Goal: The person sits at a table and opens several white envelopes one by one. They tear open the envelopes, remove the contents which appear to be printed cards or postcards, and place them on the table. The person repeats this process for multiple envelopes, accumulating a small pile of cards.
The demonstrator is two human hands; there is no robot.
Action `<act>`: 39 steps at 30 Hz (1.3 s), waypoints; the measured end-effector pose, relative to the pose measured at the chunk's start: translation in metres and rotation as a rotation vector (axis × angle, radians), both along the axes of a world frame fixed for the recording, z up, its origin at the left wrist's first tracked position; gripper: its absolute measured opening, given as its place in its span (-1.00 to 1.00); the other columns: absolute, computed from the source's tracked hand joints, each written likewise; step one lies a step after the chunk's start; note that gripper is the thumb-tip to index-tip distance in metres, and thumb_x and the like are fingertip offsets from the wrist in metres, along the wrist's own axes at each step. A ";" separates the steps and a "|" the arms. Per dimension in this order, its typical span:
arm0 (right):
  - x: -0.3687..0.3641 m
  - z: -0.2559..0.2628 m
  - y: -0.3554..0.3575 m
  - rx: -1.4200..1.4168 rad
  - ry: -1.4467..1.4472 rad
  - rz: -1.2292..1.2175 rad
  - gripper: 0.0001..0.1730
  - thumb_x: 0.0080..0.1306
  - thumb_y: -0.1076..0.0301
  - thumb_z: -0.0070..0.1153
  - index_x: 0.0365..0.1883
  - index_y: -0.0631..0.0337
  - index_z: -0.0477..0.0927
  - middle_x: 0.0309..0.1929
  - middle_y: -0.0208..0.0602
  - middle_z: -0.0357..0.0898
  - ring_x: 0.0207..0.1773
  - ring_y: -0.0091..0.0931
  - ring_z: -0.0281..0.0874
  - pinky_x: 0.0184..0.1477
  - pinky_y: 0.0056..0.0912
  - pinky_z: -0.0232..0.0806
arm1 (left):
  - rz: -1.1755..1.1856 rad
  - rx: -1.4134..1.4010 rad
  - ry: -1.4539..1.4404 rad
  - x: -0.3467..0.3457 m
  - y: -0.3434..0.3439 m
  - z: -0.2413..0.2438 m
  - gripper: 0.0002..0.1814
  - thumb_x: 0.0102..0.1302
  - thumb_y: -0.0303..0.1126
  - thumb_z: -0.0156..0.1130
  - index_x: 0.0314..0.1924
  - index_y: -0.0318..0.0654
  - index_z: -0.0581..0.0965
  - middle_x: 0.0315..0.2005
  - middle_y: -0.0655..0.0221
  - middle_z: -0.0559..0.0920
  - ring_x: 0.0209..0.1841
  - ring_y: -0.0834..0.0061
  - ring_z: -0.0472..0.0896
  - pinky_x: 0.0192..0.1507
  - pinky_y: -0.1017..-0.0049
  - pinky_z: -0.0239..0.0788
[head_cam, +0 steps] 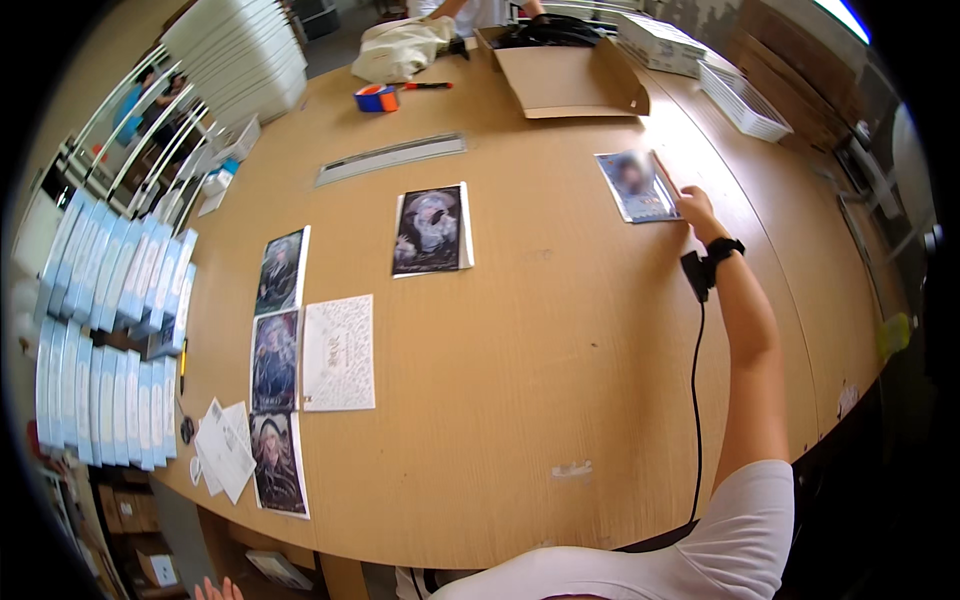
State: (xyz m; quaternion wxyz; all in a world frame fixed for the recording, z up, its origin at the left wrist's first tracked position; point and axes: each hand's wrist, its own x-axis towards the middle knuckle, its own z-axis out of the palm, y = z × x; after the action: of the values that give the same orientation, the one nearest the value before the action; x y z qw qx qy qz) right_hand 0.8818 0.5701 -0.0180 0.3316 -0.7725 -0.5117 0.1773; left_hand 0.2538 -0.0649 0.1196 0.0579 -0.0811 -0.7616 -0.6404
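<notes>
My right hand (pixel 699 213) is at the far right of the table, its fingers at the right edge of a blue illustrated print (pixel 637 204). That edge appears pinched and slightly raised. Only the fingertips of my left hand (pixel 218 589) show, low at the left beyond the table's front edge; they look spread, with nothing visible in them. Near the middle lies a dark illustrated print (pixel 427 231) over white paper. Three more prints, an upper one (pixel 279 271), a middle one (pixel 275 361) and a lower one (pixel 277 461), form a column. Beside them lies a white patterned envelope (pixel 339 352).
Light-blue boxes (pixel 112 397) stand in rows at the left, near loose papers (pixel 225 450). An open cardboard box (pixel 574 79), blue-orange tape roll (pixel 376 98), red marker (pixel 429 85), cloth bag (pixel 401 52) and white basket (pixel 742 101) occupy the far side. Another person (pixel 480 11) stands there.
</notes>
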 end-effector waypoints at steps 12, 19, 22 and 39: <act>-0.011 0.099 -0.087 -0.256 0.109 0.319 -0.52 0.13 0.24 0.08 0.05 0.06 0.38 0.06 -0.20 0.31 0.13 -0.30 0.22 0.10 0.03 0.11 | -0.043 0.098 -0.058 -0.054 -0.046 -0.043 -0.56 0.31 -0.31 -0.06 0.17 -0.18 0.20 0.08 0.27 0.38 -0.20 0.43 0.48 -0.09 0.47 0.28; -0.054 0.125 -0.144 -0.317 0.050 0.439 -0.56 0.09 0.19 0.09 -0.02 -0.03 0.43 0.02 -0.34 0.36 0.10 -0.37 0.25 -0.02 -0.09 0.17 | -0.056 0.170 -0.100 -0.086 -0.072 -0.052 -0.59 0.31 -0.39 -0.07 0.16 -0.21 0.22 0.07 0.26 0.38 -0.18 0.42 0.49 -0.07 0.45 0.29; -0.055 0.126 -0.144 -0.331 0.023 0.452 -0.54 0.08 0.17 0.08 0.00 -0.08 0.42 0.04 -0.33 0.33 0.09 -0.37 0.23 0.01 -0.09 0.14 | -0.100 0.175 -0.095 -0.096 -0.057 -0.050 -0.60 0.31 -0.39 -0.07 0.15 -0.22 0.24 0.07 0.25 0.39 -0.18 0.43 0.49 -0.08 0.45 0.29; -0.002 0.008 0.008 -0.050 -0.286 -0.174 -0.25 0.05 -0.01 0.19 0.05 0.39 0.34 -0.06 0.13 0.47 0.04 -0.14 0.44 0.06 -0.29 0.27 | 0.312 -0.090 -0.147 -0.045 -0.035 -0.042 -0.49 0.23 -0.40 0.06 0.16 -0.39 0.22 -0.05 -0.02 0.44 -0.13 0.06 0.52 -0.03 0.20 0.37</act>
State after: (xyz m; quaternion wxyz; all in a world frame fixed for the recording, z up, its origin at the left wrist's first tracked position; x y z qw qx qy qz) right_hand 0.8801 0.5784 -0.0096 0.2502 -0.8393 -0.4803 0.0486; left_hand 0.2089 -0.0996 0.0772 0.0973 0.0826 -0.7951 -0.5928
